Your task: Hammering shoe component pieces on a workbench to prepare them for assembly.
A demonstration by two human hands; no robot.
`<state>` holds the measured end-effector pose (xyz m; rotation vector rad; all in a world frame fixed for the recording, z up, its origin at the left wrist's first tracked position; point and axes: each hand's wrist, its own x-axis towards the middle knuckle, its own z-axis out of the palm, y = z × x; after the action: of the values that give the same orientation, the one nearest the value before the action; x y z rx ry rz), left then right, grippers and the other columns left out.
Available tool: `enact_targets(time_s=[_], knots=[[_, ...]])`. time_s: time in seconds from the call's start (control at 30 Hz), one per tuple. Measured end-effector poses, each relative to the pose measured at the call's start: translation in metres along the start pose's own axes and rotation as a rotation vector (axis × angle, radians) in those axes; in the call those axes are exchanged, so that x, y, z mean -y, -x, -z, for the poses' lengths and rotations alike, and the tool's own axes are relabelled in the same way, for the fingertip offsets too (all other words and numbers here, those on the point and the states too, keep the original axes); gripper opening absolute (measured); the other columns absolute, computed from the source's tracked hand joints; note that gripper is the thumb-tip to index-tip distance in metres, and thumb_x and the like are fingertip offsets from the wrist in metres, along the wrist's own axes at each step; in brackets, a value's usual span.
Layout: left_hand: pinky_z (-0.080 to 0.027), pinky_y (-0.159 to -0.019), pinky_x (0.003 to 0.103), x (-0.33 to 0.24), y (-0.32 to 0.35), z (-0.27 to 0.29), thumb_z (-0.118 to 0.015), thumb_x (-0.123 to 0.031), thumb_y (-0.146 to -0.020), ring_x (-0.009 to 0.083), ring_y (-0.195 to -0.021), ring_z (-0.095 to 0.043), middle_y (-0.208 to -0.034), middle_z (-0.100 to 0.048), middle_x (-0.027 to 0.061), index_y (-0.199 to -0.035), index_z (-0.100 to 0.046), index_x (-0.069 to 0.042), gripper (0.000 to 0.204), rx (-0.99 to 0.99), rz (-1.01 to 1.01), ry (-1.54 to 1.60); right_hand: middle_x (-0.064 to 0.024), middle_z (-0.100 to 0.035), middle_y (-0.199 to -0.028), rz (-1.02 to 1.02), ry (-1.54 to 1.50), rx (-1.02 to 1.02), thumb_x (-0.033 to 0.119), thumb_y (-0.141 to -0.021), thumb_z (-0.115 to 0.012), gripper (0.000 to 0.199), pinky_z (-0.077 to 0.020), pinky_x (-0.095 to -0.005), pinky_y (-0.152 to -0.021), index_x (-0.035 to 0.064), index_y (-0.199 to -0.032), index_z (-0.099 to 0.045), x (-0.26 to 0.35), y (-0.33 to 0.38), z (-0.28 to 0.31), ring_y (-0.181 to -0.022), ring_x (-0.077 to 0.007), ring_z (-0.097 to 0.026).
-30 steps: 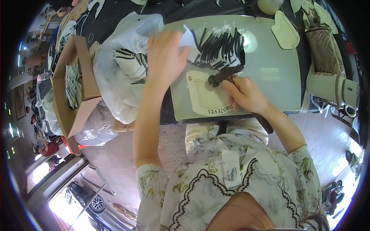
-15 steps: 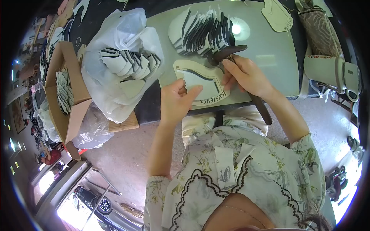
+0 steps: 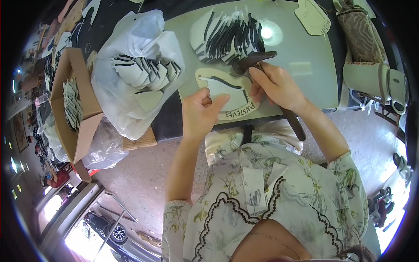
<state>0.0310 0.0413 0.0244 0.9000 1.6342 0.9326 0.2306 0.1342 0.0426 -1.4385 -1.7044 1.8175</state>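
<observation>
In front of me on the table lies a cream template [image 3: 231,79] with a curved outline and dark lettering along its near edge. Within its outline sits a white flat cut piece [image 3: 222,89] with a black strip along its far edge. My left hand [image 3: 199,114] is at the left side, fingers curled and thumb stretched over the white piece. A hammer [image 3: 291,122] with a dark handle is in my right hand [image 3: 278,86], its head raised towards the far side. The right fingertips come down at the template's right edge; what they touch is partly hidden.
Beyond the template, a fanned stack of white pieces with black edges [image 3: 229,37] lies on the grey-green board [image 3: 305,94]. A white plastic bag [image 3: 131,37] with similar pieces is at left, beside a cardboard box [image 3: 89,94]. Another cream template [image 3: 313,17] lies far right.
</observation>
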Motion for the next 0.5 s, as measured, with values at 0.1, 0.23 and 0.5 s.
enact_targets(time_s=[0.1, 0.23, 0.5], knots=[[-0.022, -0.04, 0.025, 0.006, -0.004, 0.0, -0.077, -0.014, -0.082, 0.0021, -0.05, -0.028, -0.049, -0.034, -0.0033, -0.06, -0.034, -0.005, 0.049, 0.004, -0.051, -0.086, -0.0101, -0.068, -0.07, 0.029, 0.0, -0.001, 0.03, -0.102, -0.049, 0.036, -0.0516, -0.0292, -0.054, -0.004, -0.091, -0.057, -0.003, 0.0, 0.0, -0.059, -0.0168, -0.068], [-0.023, -0.041, 0.026, 0.01, -0.004, 0.0, -0.077, -0.015, -0.081, 0.003, -0.05, -0.027, -0.049, -0.032, -0.0025, -0.06, -0.034, -0.004, 0.049, -0.015, -0.058, -0.137, -0.01, -0.068, -0.069, 0.039, -0.004, -0.015, 0.029, -0.102, -0.048, 0.036, -0.0512, -0.0296, -0.054, -0.0043, -0.091, -0.057, -0.002, 0.0, -0.001, -0.059, -0.0167, -0.068], [-0.035, -0.046, 0.031, -0.001, 0.003, -0.012, -0.076, -0.019, -0.079, 0.0151, -0.045, -0.036, -0.048, -0.043, 0.0076, -0.065, -0.047, 0.0, 0.038, -0.135, -0.18, -0.385, -0.0113, -0.068, -0.072, 0.163, 0.015, 0.064, 0.025, -0.101, -0.049, 0.032, -0.052, -0.0314, -0.055, -0.0047, -0.096, -0.057, -0.007, 0.003, -0.013, -0.059, -0.0175, -0.068]])
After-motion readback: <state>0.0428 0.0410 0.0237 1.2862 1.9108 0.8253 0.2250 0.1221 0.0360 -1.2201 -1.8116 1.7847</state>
